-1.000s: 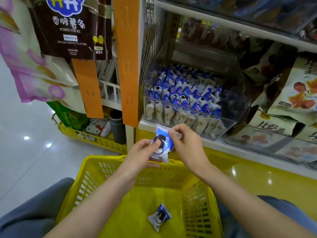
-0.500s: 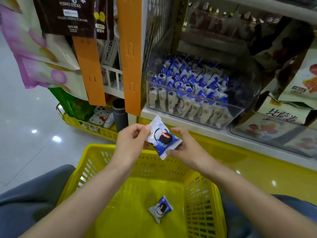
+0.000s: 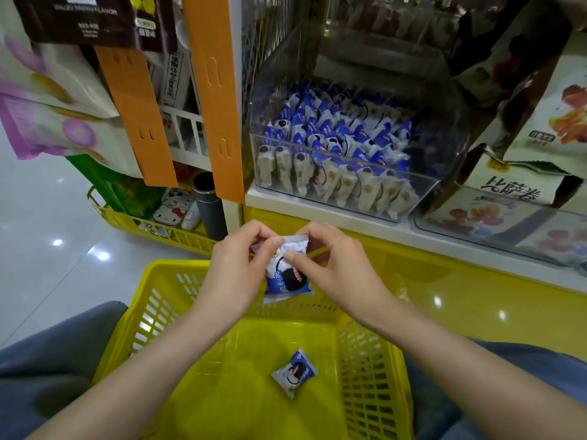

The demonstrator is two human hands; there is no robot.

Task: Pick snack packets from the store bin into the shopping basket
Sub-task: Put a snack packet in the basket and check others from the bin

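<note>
Nearest, below the hands: a yellow basket, with one blue-and-white packet lying loose on its floor. Over the basket's far rim: left hand and right hand, both pinching a second packet at its top edge, thumbs against curled fingers, wrapper hanging upright between them. Beyond the hands, higher up on a white shelf: a clear bin packed with rows of matching packets.

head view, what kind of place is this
Probably a snack shop or supermarket aisle: a clear shelf bin packed with identical snack packets, a yellow shopping basket, and hanging snack bags.
</note>
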